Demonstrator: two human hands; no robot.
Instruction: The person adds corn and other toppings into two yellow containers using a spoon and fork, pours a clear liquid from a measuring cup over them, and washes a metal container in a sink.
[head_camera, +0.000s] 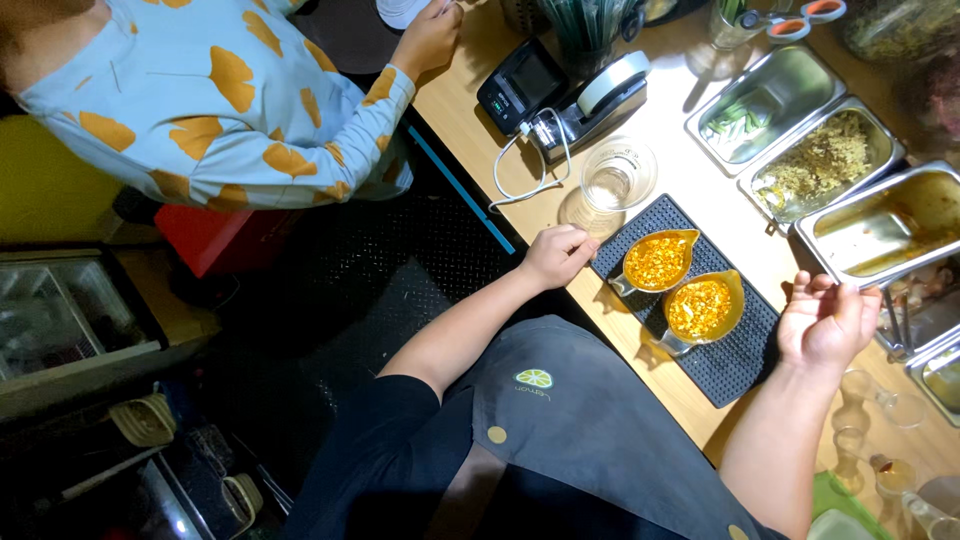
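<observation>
Two metal jugs of orange-yellow pulp w/ seeds sit side by side on a black rubber bar mat (735, 365) on the wooden worktop (470, 110): far jug (657, 262), near jug (700, 308), both upright, filled nearly to the rim.

L hand (555, 254) rests at the mat's left edge, just beside the far jug's handle; its grip is curled loosely, pinching nothing. R hand (826, 320) hovers past the mat's right edge, fingers spread, palm up, empty, near a steel pan of brown liquid (885, 228).

Judgement: w/ jugs this full, lift by the handle, slow & level, one at a time. Keep the other hand off the mat so it doesn't shift.

Nearby: empty glass (615, 178) beyond the mat, pan of crumbly topping (820, 160), pan of green pieces (760, 105). Another person's sleeve (240, 110) at upper left, well apart.
</observation>
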